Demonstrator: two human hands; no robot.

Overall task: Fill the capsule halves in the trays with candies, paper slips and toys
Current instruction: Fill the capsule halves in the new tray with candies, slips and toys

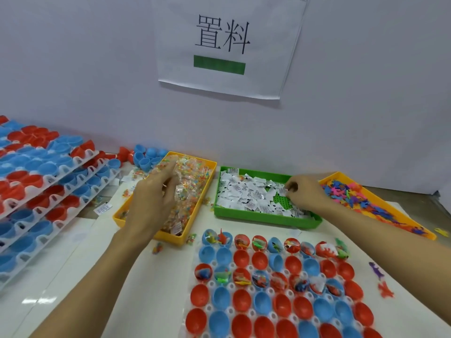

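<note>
Three supply bins: yellow candy bin (207,176), green slip bin (268,222), yellow toy bin (415,223) cut by my right forearm. My left hand (151,198) is over the candies, fingers loosely curled; motion blur, cannot tell if they hold a packet. My right hand (305,191) pinches paper slips (246,191). Capsule tray (273,284) near me: five rows visible, first and third filled, lowest cut off. Stacked trays (48,181) left.

Capsule halves (241,301): smooth, glossy red and blue plastic. White tray (272,292): thin moulded plastic. Yellow bin (190,223) and green bin (268,219): smooth matt plastic. Candy packets (188,191): clear glossy film. Slips (244,191): printed white paper. Wall sign (227,45): matt paper.
</note>
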